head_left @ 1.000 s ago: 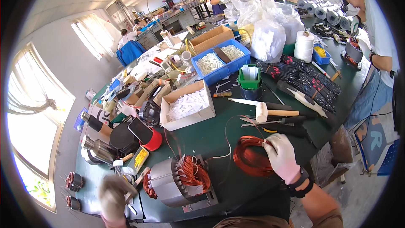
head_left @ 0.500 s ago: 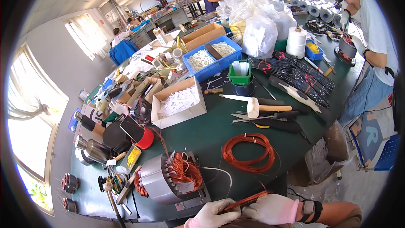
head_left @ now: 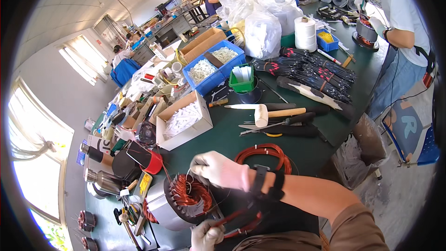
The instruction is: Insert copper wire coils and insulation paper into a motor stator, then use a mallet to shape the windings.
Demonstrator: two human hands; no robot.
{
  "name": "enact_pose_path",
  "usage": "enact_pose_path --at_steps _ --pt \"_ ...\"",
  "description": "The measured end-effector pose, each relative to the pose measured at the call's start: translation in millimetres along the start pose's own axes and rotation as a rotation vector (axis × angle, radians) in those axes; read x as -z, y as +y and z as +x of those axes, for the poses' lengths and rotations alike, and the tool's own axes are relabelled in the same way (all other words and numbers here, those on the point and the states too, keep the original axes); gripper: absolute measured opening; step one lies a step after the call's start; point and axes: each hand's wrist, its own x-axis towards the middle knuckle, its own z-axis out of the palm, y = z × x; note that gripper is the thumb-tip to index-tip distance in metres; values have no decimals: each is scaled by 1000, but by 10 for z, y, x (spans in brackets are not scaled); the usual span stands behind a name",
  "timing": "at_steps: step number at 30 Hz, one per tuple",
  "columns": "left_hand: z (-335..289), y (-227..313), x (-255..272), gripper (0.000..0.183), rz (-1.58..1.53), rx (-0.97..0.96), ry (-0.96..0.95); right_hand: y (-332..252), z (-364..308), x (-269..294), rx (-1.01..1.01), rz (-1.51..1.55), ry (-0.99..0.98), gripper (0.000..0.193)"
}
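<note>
Moved hands: half a second earlier both hands were together on the coil; since then the right hand (head_left: 217,171) had gone up to the stator (head_left: 162,207), and the left hand (head_left: 207,236) had come close to its near right side.
Left hand: its fingers were closed around the left end of the coil (head_left: 242,229). It was the nearer hand to this coil.
Right hand: it was just beyond the right side of the stator, with fingers bent beside the windings (head_left: 190,195). Whether they pinched a wire, I cannot tell.
Coil: it lay to the right of the stator, on its near side, partly under the right forearm. Its long axis ran from the left hand rightward, rising slightly away from the person.
Stator: it was lying on its side on the table (head_left: 225,146), the windings facing right, so toward the coil.
Spare coil (head_left: 261,148): beyond and right of the stator, partly hidden by the right forearm.
Open room: bare table was beyond the stator, up to the box (head_left: 204,123) and the mallet (head_left: 261,116). On the right of the stator the forearm crossed, so the room there was narrow.
Table edge: the near edge ran close in front of the stator; the right edge was well apart from it.
</note>
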Motion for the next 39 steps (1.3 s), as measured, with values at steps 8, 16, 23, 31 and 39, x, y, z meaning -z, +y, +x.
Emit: enact_pose_path --at_steps 8,16,23,31,39 --pt "-60 82 -96 40 -228 123 68 258 326 -82 36 -311 -6 22" --pt "-455 16 58 36 -345 148 108 251 -102 -226 -160 -224 -48 26" --pt "-505 161 -17 38 -533 45 195 388 -142 -399 104 -838 145 26" --pt "-413 378 -8 31 -526 13 218 60 -945 -132 9 -176 -132 55" --pt "-146 418 489 14 -144 410 -210 110 -1038 -372 173 -336 134 22"
